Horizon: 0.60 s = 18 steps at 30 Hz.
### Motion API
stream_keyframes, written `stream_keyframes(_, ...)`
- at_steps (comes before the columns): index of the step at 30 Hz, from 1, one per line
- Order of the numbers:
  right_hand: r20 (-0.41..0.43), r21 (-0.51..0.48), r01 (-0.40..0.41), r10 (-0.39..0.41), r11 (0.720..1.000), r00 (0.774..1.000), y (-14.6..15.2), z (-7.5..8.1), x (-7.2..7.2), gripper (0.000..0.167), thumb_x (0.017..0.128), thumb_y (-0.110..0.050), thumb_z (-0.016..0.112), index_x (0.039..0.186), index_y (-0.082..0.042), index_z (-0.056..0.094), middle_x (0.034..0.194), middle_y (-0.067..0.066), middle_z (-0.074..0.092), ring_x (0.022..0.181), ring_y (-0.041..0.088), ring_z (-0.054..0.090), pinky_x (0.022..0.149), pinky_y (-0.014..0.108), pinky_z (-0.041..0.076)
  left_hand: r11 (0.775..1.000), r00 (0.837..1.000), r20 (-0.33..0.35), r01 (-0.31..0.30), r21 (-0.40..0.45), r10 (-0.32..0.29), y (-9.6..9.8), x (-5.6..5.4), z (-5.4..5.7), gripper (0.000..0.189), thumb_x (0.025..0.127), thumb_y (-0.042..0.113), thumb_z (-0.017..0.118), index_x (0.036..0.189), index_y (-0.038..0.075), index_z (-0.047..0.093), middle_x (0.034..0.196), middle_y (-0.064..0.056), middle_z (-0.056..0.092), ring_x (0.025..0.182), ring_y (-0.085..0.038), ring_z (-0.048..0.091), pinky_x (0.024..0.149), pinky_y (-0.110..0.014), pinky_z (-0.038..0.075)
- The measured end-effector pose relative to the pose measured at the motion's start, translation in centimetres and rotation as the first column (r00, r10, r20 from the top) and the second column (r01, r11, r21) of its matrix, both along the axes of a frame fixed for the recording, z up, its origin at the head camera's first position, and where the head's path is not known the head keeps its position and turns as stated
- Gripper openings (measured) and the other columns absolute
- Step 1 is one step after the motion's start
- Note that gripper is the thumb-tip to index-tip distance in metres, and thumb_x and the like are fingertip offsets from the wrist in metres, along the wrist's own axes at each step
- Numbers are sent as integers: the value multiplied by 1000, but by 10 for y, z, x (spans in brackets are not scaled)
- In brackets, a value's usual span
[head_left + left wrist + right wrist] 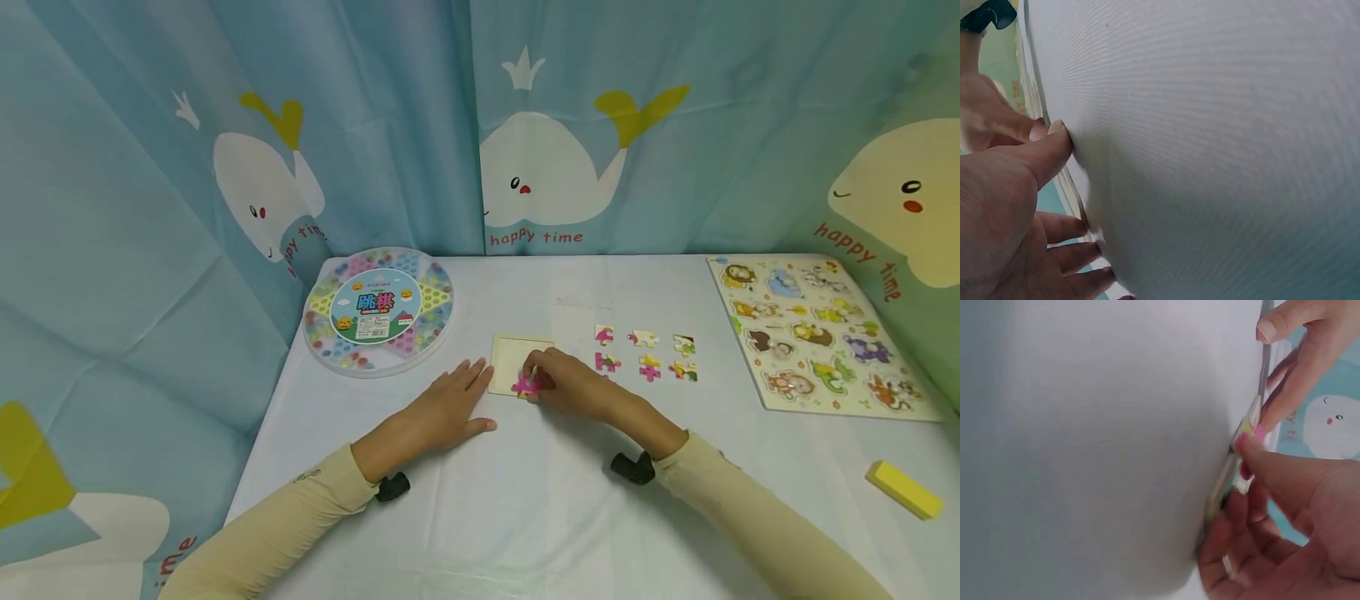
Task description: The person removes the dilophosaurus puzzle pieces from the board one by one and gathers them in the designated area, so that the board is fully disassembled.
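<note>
A shallow square puzzle tray (508, 353) with a pale bare base lies flat on the white table. My left hand (452, 408) rests on the table with fingers spread, its fingertips at the tray's left edge. Over the tray's near right part, my right hand (573, 383) pinches a pink and green jigsaw piece (526, 387) between thumb and fingers. The right wrist view shows the piece's pink part (1259, 431) beside the thumb, and the other fingers curl toward the tray's edge. Whether the piece touches the base, I cannot tell.
Several loose jigsaw pieces (649, 368) lie in rows right of the tray. A round Chinese checkers box (405, 358) sits at the back left. An animal peg board (817, 350) lies at the far right, with a yellow block (903, 489) nearer. Curtains (420, 167) border the table.
</note>
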State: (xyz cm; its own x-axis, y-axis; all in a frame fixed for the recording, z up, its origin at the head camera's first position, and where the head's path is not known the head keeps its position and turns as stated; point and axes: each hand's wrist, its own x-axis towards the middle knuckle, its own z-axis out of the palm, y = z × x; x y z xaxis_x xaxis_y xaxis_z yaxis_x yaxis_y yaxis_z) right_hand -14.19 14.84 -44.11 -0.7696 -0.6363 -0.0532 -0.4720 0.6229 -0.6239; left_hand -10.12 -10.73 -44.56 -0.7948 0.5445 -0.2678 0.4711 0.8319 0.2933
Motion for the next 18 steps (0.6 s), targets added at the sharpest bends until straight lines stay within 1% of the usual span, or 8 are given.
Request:
stream_keyframes(4, -2, -46, -19, 19, 999, 1000, 3, -1, -1, 19, 94, 6, 70, 108, -6, 67, 91, 1, 61, 85, 15, 53, 78, 29, 49, 1000, 1000, 1, 0, 1, 0, -1, -1, -1, 87, 106, 54, 58, 168, 5, 23, 176, -14, 19, 162, -36, 18, 128, -55, 26)
stream_keyframes(9, 25, -96, -16, 18, 995, 1000, 11, 5, 2, 14, 97, 4, 70, 107, -7, 69, 95, 1, 65, 89, 15, 57, 82, 31, 52, 1000, 1000, 0, 4, -2, -4, -1, -1, -2, 86, 106, 54, 58, 168, 6, 23, 176, -13, 18, 162, -36, 18, 128, -55, 26)
stream_keyframes(14, 31, -97, 40, -37, 994, 999, 29, 16, 4, 12, 99, 0, 70, 108, -9, 72, 96, 2, 67, 93, 17, 65, 86, 35, 56, 1000, 1000, 4, 4, -8, -4, -1, -1, -2, 87, 105, 54, 58, 169, 6, 22, 177, -12, 17, 163, -35, 17, 128, -55, 26)
stream_keyframes(18, 58, -97, 108, -103, 989, 993, 53, 26, 5, 14, 100, 1, 68, 110, -8, 71, 98, 4, 67, 92, 21, 66, 77, 31, 55, 1000, 1000, 8, 6, -7, -6, -1, 0, -2, 87, 105, 54, 58, 169, 6, 21, 177, -12, 17, 163, -35, 17, 128, -55, 26)
